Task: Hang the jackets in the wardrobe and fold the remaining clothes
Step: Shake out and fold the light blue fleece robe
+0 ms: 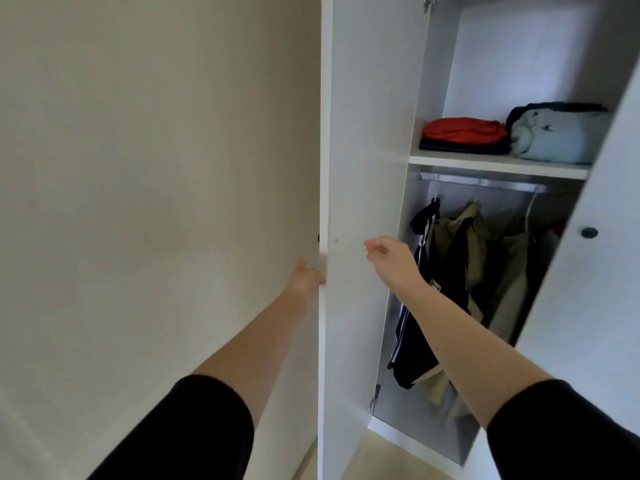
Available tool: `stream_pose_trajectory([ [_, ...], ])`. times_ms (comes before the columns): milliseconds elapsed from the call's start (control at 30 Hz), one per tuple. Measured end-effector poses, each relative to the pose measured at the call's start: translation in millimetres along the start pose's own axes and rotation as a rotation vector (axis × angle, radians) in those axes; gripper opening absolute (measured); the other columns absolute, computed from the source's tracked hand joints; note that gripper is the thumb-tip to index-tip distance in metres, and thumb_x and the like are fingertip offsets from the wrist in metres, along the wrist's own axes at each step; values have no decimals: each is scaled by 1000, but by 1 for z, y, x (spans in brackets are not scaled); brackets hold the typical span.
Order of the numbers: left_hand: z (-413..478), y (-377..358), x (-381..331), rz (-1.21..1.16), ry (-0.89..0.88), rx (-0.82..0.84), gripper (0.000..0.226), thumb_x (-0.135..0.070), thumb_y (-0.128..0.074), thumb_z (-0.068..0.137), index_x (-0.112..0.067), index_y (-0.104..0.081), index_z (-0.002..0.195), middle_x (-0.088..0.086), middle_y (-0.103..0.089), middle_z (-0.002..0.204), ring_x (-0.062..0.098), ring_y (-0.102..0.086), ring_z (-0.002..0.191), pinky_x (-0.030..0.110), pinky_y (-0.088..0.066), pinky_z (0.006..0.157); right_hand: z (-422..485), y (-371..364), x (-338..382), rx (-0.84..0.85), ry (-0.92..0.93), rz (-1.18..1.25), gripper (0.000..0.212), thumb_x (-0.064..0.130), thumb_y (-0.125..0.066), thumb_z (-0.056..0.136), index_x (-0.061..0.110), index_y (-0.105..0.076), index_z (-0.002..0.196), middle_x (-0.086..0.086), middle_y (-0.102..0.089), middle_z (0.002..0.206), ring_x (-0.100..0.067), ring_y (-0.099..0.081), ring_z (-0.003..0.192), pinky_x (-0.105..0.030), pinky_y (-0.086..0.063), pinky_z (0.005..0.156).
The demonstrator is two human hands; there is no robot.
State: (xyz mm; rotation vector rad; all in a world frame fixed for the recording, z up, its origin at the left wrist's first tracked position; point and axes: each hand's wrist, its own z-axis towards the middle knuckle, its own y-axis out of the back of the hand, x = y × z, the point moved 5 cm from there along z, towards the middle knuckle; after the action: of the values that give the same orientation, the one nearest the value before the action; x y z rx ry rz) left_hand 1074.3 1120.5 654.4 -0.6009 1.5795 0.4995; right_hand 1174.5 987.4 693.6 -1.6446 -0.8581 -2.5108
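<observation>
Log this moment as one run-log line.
left hand touches white wardrobe door edge | right hand empty, near door | navy striped jacket, khaki jackets on metal rail | red garment, pale blue garment folded on shelf

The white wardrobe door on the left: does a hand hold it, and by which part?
The left hand meets the white wardrobe door at its free edge; whether its fingers grip is hidden. The right hand holds nothing.
</observation>
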Motion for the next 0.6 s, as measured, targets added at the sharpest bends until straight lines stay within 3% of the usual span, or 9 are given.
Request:
stream_pose_trajectory([
  [100, 11, 2, -3, 106, -40, 125, 67, 23, -37, 84, 2, -26, 146, 17, -35, 148, 31, -33, 137, 32, -37, 94, -7, 10, 3, -38, -37, 50, 27, 6, -47, 93, 6, -65, 114, -3, -62, 105, -16, -57, 98, -29, -45, 88],
  [167, 14, 0, -5, 172, -80, 200, 53, 24, -37, 82, 8, -44, 132, 22, -53, 128, 34, -51, 119, 34, -44, 86, -14, 26, 1, -81, -41, 42, 27, 7, -49, 94, 4, -65, 115, -4, -62, 104, -16, -57, 94, -28, -46, 84],
  [267, 14, -2, -3, 118, -8, 288, 37, 9, -41, 93, -4, -54, 125, 5, -61, 98, 16, -56, 85, 20, -45, 69, -26, 47, -6, -105, -70, 14, 26, 11, -49, 96, 5, -62, 118, -8, -63, 111, -22, -60, 103, -37, -48, 95],
  [400, 11, -38, -1, 213, -14, 411, 34, -5, -52, 93, -17, -51, 125, 0, -67, 103, 16, -67, 91, 27, -52, 79, -32, 71, -11, -129, -106, 47, 32, 17, -50, 96, 11, -56, 127, -3, -63, 107, -20, -61, 103, -40, -48, 98],
  [500, 2, -88, -1, 259, -75, 546, 32, -16, -51, 94, -29, -45, 123, -2, -69, 104, 15, -72, 86, 29, -55, 78, -27, 91, -9, -174, -90, 32, 36, 22, -51, 96, 16, -54, 131, 4, -63, 109, -9, -61, 100, -28, -49, 93],
  [567, -2, -123, -8, 293, -167, 571, 24, -25, -49, 95, -30, -45, 118, 1, -71, 98, 17, -72, 78, 28, -55, 71, -26, 108, -8, -213, -38, -13, 21, 18, -53, 94, 20, -66, 110, 15, -66, 89, 5, -62, 82, -9, -48, 74],
  [600, -2, -140, -14, 320, -219, 574, 20, -27, -48, 96, -28, -46, 116, 2, -71, 94, 18, -72, 75, 26, -54, 67, -26, 119, -9, -240, -30, -37, 18, 15, -53, 94, 24, -68, 96, 19, -64, 80, 5, -62, 74, -7, -46, 66],
])
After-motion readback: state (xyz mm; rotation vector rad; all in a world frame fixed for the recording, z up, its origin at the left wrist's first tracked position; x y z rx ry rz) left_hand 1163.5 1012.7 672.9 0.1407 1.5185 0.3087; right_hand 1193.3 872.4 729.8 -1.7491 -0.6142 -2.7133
